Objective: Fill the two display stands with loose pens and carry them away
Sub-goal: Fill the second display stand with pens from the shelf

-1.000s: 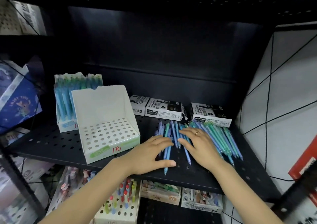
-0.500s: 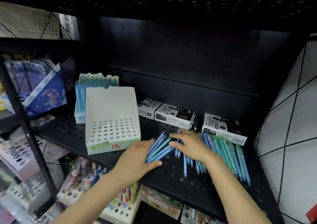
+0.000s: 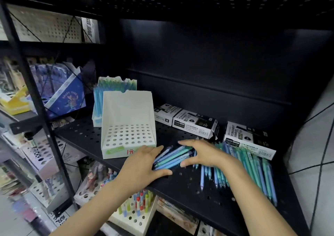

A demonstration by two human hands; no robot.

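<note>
- Black perforated metal shelf (image 3: 182, 190) is seen as the working surface, set in a dark shelving unit with a solid back panel.
- A small bundle of blue and green pens (image 3: 171, 159) is gathered at the middle of the shelf, lying slanted between the two hands.
- The bundle is cupped from the left by the left hand (image 3: 144, 165), whose grip is spread, thumb along the near side and fingers along the far side of the pens.
- The other end of the bundle is covered by the right hand (image 3: 204, 154), its grip likewise spread, fingers arched over the pens and thumb (image 3: 186, 163) near their lower edge.
- A larger heap of loose pens (image 3: 253, 170) is left lying to the right, reaching the shelf's front right area.
- An empty white display stand (image 3: 126, 125) with rows of holes is placed just left of the left hand, red writing marked on its front.
- A second display stand (image 3: 101, 98), filled with blue pens, is partly hidden behind the white one.
- Boxes of permanent markers (image 3: 195, 123) are laid behind the pens, towards the back.
- Further pen stands are seen on the lower shelf (image 3: 133, 210).
</note>
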